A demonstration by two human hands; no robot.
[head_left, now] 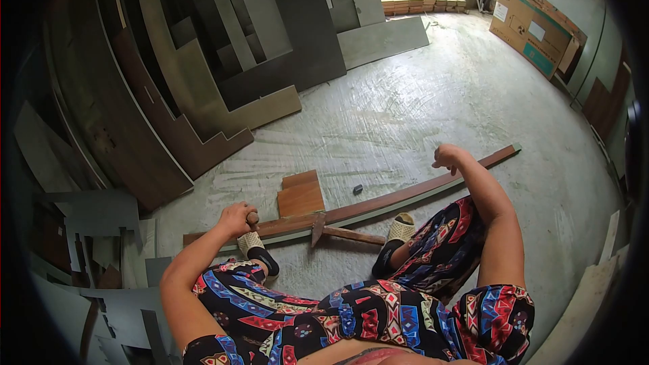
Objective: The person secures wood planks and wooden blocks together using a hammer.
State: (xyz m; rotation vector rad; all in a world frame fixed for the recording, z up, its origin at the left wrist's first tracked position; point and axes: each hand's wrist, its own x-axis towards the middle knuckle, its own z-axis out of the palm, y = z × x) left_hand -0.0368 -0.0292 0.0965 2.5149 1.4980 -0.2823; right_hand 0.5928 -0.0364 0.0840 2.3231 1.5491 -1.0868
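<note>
Head view: a person sits low over a concrete floor (pixel 405 108), legs in patterned trousers, 2 feet in woven slippers planted against a long wooden strip (pixel 378 204) that lies flat across the floor, running from lower left to upper right. The left hand (pixel 238 218) is clenched around a round wooden handle (pixel 252 217) just above the strip's left part — what the handle belongs to cannot be told. The right hand (pixel 449 157) is curled into a loose fist over the strip's right part, close to it; whether it grips anything cannot be told. A hatchet (pixel 338 232) lies on the floor, its head against the strip between the feet. 2 small wooden boards (pixel 300 195) lie just behind the strip, a small dark object (pixel 357 189) near them. Sheet offcuts (pixel 223 67) lean stacked at left, a cardboard box (pixel 534 30) at upper right.
</note>
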